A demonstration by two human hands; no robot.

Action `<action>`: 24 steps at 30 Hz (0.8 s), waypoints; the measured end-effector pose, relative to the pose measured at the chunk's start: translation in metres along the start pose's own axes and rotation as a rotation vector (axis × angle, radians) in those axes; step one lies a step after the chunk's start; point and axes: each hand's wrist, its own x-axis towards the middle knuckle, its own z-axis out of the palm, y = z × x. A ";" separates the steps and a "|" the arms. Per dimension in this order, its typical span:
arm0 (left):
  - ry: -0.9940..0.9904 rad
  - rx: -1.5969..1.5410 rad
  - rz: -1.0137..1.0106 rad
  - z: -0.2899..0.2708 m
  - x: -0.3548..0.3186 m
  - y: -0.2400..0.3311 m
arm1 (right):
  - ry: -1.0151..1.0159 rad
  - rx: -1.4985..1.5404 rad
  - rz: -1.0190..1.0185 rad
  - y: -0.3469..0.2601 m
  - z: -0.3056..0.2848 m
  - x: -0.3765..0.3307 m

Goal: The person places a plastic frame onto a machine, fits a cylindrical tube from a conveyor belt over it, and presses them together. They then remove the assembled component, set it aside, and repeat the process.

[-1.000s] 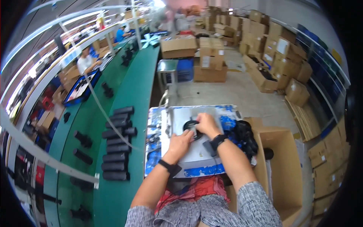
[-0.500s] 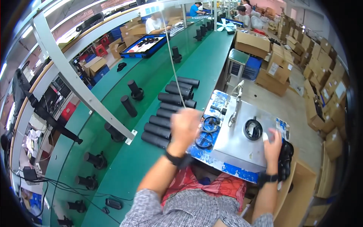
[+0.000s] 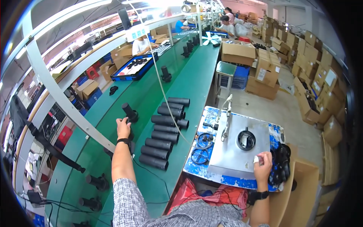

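Note:
My left hand (image 3: 123, 128) is stretched over the green bench, its fingers curled beside the base of an upright black tube with a flanged foot (image 3: 129, 112). Whatever lies inside those fingers is hidden. My right hand (image 3: 262, 165) is closed by the right front corner of a metal box (image 3: 230, 155), with something white wrapped on the thumb and nothing visible in its grip. A round black ring-shaped part (image 3: 246, 140) sits on top of the box. Several loose black tubes (image 3: 162, 143) lie in a row to the right of my left arm.
A metal clamp (image 3: 227, 125) stands at the box's left edge, near black rings (image 3: 199, 155). Black parts (image 3: 280, 162) are heaped at the right, above an open carton (image 3: 302, 181). A slanted metal post (image 3: 72, 109) and a hanging hose (image 3: 160, 75) cross the bench. Co-workers sit farther off.
My left hand has moved left and away from me, from the near end of the tube row to the upright tube. The right hand has drawn nearer and its fingers have closed. The view has shifted.

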 end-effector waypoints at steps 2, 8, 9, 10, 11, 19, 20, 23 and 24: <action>0.025 -0.041 0.066 -0.023 -0.006 0.035 | 0.017 0.022 0.019 -0.003 -0.006 0.001; 0.115 -0.403 0.419 -0.122 -0.078 0.255 | -0.226 0.316 0.073 -0.017 0.012 0.011; 0.098 -0.473 0.462 -0.135 -0.101 0.285 | -0.365 0.372 0.103 -0.043 0.021 0.017; 0.081 -0.543 0.501 -0.147 -0.125 0.311 | -0.461 0.337 0.066 -0.080 0.026 0.027; 0.033 -0.626 0.562 -0.155 -0.152 0.341 | -0.436 0.359 -0.080 -0.105 0.029 0.034; -0.145 -0.939 0.629 -0.098 -0.290 0.395 | -0.132 0.382 0.026 -0.095 0.021 0.071; -0.252 -1.008 0.550 -0.084 -0.304 0.385 | -0.086 0.558 0.104 -0.071 0.021 0.085; -0.331 -1.019 0.426 -0.050 -0.335 0.356 | -0.103 0.406 0.088 -0.017 0.019 0.104; -0.332 -1.023 0.424 -0.045 -0.340 0.348 | -0.135 0.279 0.080 -0.017 0.013 0.106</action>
